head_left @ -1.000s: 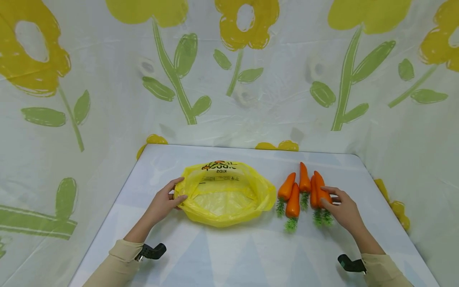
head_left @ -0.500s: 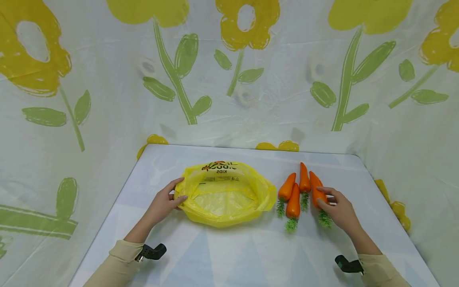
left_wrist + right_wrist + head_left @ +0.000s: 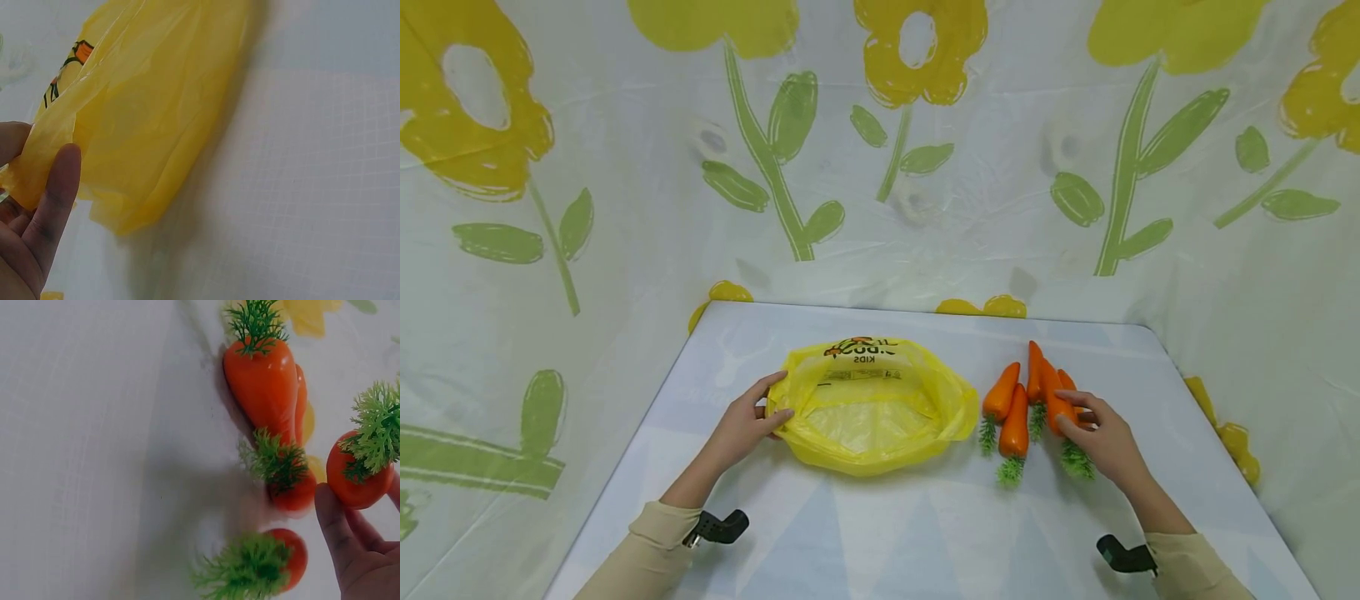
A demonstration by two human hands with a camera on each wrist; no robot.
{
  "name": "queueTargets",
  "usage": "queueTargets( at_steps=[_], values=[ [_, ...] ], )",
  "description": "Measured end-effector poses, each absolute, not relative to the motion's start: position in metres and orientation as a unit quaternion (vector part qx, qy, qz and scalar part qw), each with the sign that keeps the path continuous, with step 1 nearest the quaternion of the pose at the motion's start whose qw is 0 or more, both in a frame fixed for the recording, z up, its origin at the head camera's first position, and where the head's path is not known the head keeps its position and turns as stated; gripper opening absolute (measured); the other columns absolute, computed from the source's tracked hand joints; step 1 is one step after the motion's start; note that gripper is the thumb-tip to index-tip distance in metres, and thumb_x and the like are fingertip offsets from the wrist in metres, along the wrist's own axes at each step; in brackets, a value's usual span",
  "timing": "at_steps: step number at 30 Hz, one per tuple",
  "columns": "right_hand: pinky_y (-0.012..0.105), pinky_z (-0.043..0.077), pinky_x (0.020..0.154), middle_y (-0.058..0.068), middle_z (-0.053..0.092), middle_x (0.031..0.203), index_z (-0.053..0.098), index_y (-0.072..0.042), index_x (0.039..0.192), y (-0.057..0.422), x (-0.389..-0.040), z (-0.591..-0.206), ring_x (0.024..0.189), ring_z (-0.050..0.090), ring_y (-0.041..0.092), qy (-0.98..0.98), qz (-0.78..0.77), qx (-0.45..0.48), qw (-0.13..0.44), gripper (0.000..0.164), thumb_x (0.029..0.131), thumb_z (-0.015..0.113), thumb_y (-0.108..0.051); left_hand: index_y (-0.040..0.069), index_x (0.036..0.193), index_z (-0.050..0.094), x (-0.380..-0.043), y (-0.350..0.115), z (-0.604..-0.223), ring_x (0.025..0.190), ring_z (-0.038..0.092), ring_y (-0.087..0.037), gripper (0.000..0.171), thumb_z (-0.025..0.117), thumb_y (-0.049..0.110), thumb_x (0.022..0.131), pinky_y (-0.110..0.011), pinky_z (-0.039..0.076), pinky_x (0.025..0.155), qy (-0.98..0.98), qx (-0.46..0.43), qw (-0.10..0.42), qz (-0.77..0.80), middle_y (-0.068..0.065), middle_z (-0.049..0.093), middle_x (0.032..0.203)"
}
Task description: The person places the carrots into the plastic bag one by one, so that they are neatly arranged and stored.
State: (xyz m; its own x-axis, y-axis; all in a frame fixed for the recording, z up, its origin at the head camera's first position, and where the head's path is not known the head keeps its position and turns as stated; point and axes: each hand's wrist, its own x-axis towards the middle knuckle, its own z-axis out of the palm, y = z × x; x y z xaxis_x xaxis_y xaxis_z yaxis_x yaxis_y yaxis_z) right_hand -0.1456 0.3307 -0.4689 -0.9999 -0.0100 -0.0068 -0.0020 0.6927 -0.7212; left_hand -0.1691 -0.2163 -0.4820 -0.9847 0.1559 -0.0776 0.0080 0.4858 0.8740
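A yellow plastic bag [image 3: 880, 450] with dark printing lies with its mouth spread in the head view. Its left edge is pinched between the thumb and fingers of my left hand [image 3: 747, 423], and the left wrist view shows the thumb pressed on the yellow film [image 3: 162, 112]. To the right of the bag, my right hand [image 3: 1108, 437] grips an orange toy carrot [image 3: 1056, 400] with a green leafy top. In the right wrist view this carrot [image 3: 356, 481] is held by its thick end. Another carrot [image 3: 1066, 379] is partly hidden behind it.
Between the bag and my right hand lie more toy carrots, among them a left one [image 3: 1002, 390], a front one [image 3: 1014, 425] and a back one [image 3: 1035, 367]. The white table [image 3: 880, 542] stands before a flower-printed curtain [image 3: 985, 233].
My right hand has shifted slightly left with the gripped carrot, which now overlaps the back carrot and uncovers one behind it. The left hand and bag stay in place.
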Motion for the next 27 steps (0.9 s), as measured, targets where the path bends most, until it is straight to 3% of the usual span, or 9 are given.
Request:
queueTargets(
  at_steps=[15, 21, 27],
  values=[
    [0.059, 0.050, 0.098, 0.022, 0.047, 0.145, 0.055, -0.011, 0.144, 0.315, -0.143, -0.460, 0.124, 0.053, 0.045, 0.905, -0.425, -0.019, 0.012, 0.051, 0.102, 0.062, -0.039, 0.009, 0.157, 0.037, -0.167, -0.213, -0.480, 0.088, 0.068, -0.022, 0.068, 0.070, 0.012, 0.097, -0.038, 0.061, 0.068, 0.852, 0.064, 0.068, 0.516, -0.021, 0.053, 0.129],
    [0.050, 0.054, 0.094, 0.021, 0.047, 0.146, 0.056, -0.012, 0.143, 0.308, -0.142, -0.455, 0.123, 0.053, 0.044, 0.902, -0.430, -0.022, 0.013, 0.050, 0.101, 0.064, -0.038, 0.009, 0.157, 0.037, -0.168, -0.213, -0.480, 0.086, 0.068, -0.020, 0.068, 0.070, 0.012, 0.097, -0.037, 0.061, 0.068, 0.854, 0.065, 0.067, 0.512, -0.022, 0.052, 0.131],
    [0.028, 0.052, 0.091, 0.018, 0.055, 0.141, 0.058, -0.011, 0.142, 0.297, -0.138, -0.449, 0.116, 0.058, 0.034, 0.904, -0.426, -0.040, 0.005, 0.047, 0.101, 0.066, -0.033, 0.009, 0.157, 0.036, -0.167, -0.212, -0.480, 0.086, 0.068, -0.020, 0.068, 0.069, 0.011, 0.098, -0.037, 0.061, 0.068, 0.852, 0.064, 0.069, 0.515, -0.023, 0.053, 0.131]
  ],
)
